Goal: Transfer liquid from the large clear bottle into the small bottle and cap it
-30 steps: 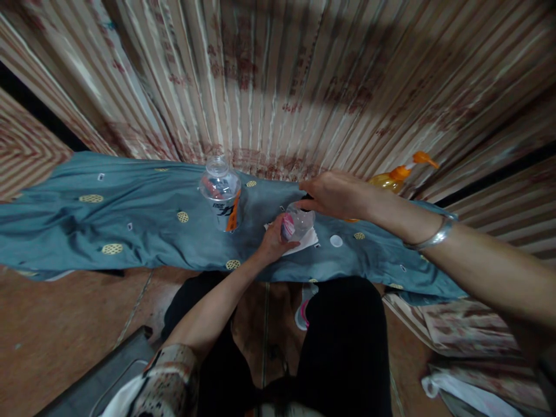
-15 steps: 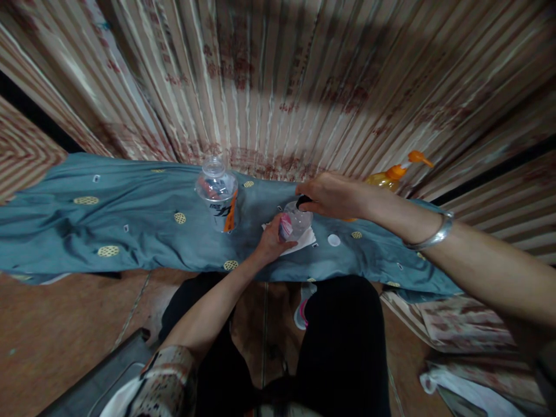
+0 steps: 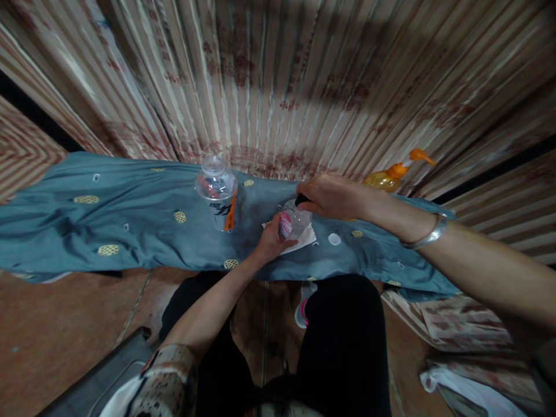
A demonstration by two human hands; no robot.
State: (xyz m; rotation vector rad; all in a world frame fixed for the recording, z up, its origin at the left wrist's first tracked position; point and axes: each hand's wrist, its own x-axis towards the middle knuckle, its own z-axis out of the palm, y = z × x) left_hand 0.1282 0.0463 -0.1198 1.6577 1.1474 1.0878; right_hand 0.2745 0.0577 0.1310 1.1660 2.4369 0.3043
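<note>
A clear plastic bottle point(image 3: 299, 217) with a pink-and-white label is over a white paper tissue point(image 3: 307, 238) on the cloth. My left hand point(image 3: 273, 234) is closed around its labelled part, fingers and thumb on either side. At the far right end of the clear part, my right hand point(image 3: 324, 196) pinches a small black piece point(image 3: 300, 199); its kind is mostly hidden by the fingers. To the left stands a larger clear bottle point(image 3: 221, 197) without a cap, bearing a grey, black and orange label. A white round disc point(image 3: 334, 239) lies right of the tissue.
A yellow pump bottle point(image 3: 384, 180) with an orange top stands behind my right forearm. The narrow table is covered by a blue-green patterned cloth point(image 3: 143, 220). Pleated curtains point(image 3: 260, 87) hang close behind it. My knees are at its front edge.
Both hands keep their hold on the bottle and the black piece. Only a very slight shift of the right hand and the view shows.
</note>
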